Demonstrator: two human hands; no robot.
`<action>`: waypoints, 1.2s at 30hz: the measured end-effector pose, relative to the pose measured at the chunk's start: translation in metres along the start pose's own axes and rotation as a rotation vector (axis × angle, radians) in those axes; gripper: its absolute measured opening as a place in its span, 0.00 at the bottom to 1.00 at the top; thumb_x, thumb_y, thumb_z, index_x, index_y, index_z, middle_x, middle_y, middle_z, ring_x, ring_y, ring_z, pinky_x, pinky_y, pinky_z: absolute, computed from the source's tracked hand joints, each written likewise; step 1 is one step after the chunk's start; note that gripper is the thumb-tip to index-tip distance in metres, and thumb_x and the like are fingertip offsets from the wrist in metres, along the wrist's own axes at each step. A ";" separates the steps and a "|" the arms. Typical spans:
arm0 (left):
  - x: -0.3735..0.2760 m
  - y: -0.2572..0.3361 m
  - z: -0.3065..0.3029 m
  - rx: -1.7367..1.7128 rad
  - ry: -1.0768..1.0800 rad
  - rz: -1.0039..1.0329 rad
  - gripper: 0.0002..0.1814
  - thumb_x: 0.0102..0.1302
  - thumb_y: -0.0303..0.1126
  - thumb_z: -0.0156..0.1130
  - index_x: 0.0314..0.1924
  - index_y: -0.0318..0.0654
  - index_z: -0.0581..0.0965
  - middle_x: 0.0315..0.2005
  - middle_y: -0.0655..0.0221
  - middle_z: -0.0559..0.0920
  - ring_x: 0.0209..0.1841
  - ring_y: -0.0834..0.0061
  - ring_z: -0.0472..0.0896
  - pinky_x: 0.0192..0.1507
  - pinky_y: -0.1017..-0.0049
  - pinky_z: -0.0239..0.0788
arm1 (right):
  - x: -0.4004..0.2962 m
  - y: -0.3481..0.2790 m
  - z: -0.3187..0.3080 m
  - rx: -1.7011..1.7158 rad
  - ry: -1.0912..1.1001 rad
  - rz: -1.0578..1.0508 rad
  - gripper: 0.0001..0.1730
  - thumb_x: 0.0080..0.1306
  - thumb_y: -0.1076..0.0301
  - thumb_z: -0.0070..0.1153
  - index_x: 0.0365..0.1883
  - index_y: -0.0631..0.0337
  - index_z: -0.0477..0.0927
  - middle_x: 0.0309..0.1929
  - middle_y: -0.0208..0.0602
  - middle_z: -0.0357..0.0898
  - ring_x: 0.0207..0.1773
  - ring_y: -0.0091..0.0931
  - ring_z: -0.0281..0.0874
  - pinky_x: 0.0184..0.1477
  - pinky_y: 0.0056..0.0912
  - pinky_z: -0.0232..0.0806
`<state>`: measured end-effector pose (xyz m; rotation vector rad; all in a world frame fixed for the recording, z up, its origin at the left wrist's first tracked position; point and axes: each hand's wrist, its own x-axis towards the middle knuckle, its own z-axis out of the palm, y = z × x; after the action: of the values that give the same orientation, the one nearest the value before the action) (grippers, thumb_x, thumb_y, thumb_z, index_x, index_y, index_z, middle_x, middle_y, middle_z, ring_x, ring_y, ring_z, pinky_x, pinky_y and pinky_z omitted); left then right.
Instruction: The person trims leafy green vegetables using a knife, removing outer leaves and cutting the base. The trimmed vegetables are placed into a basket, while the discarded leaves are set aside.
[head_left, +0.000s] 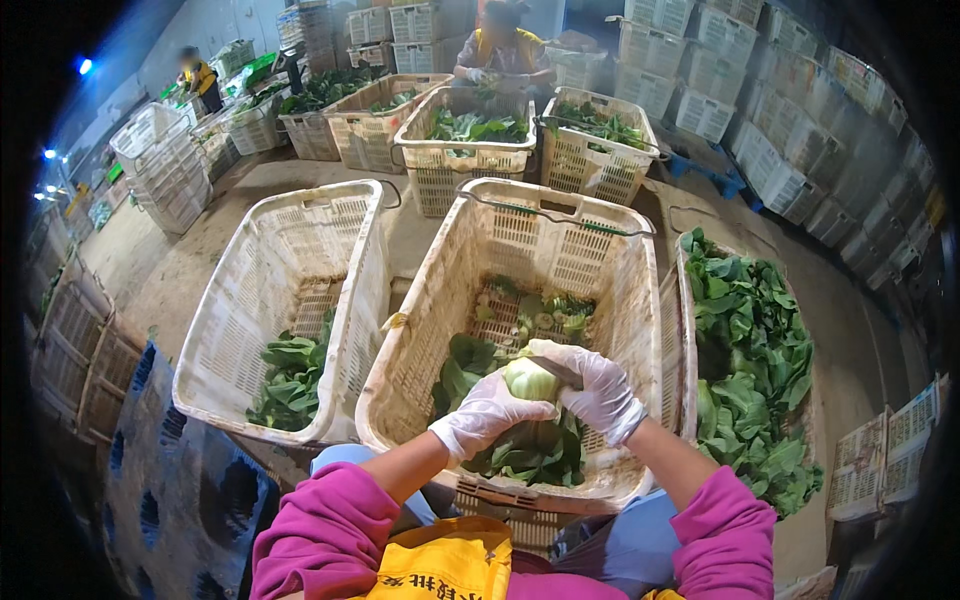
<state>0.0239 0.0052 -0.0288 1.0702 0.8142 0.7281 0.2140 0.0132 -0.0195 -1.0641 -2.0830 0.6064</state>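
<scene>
My left hand (491, 412), in a thin white glove, grips a leafy green vegetable (531, 381) like bok choy. Its pale, rounded base points up and away from me, and its leaves hang below my hands. In my gloved right hand (604, 394) is a small knife; its dark blade (556, 370) lies against the base of the vegetable. Both hands are over a dirty white plastic crate (420, 356) between my knees. Cut stem ends (544, 319) and loose leaves lie at its bottom. The knife's handle is hidden in my fingers.
To the left, another crate (232, 322) holds a few leafy greens (289, 386); at right, one is heaped with greens (742, 360). A blue plastic pallet (172, 465) lies left. Filled crates (469, 176), a seated person (502, 56) and stacked crates (652, 52) stand ahead.
</scene>
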 end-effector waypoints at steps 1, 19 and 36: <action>-0.002 -0.001 -0.003 0.025 -0.071 -0.031 0.31 0.46 0.28 0.74 0.53 0.40 0.74 0.42 0.76 0.78 0.45 0.82 0.74 0.51 0.78 0.66 | -0.001 0.003 -0.003 -0.076 -0.023 -0.014 0.27 0.51 0.80 0.55 0.52 0.55 0.78 0.48 0.45 0.80 0.50 0.41 0.78 0.50 0.35 0.72; -0.007 0.044 -0.036 -0.140 -0.214 0.109 0.50 0.39 0.20 0.72 0.67 0.41 0.61 0.57 0.69 0.72 0.59 0.74 0.70 0.61 0.73 0.63 | 0.002 -0.028 -0.010 0.601 0.075 0.094 0.35 0.58 0.76 0.64 0.65 0.56 0.68 0.58 0.31 0.74 0.52 0.20 0.73 0.55 0.24 0.67; -0.010 0.028 -0.017 0.139 -0.129 0.310 0.44 0.41 0.28 0.79 0.60 0.42 0.68 0.53 0.72 0.76 0.55 0.77 0.74 0.60 0.74 0.64 | 0.004 -0.037 -0.056 0.417 0.237 0.221 0.20 0.68 0.53 0.46 0.46 0.61 0.70 0.34 0.32 0.79 0.25 0.14 0.65 0.26 0.17 0.60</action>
<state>0.0008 0.0138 -0.0044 1.3730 0.6007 0.8611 0.2368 0.0013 0.0421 -1.0656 -1.5582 0.9286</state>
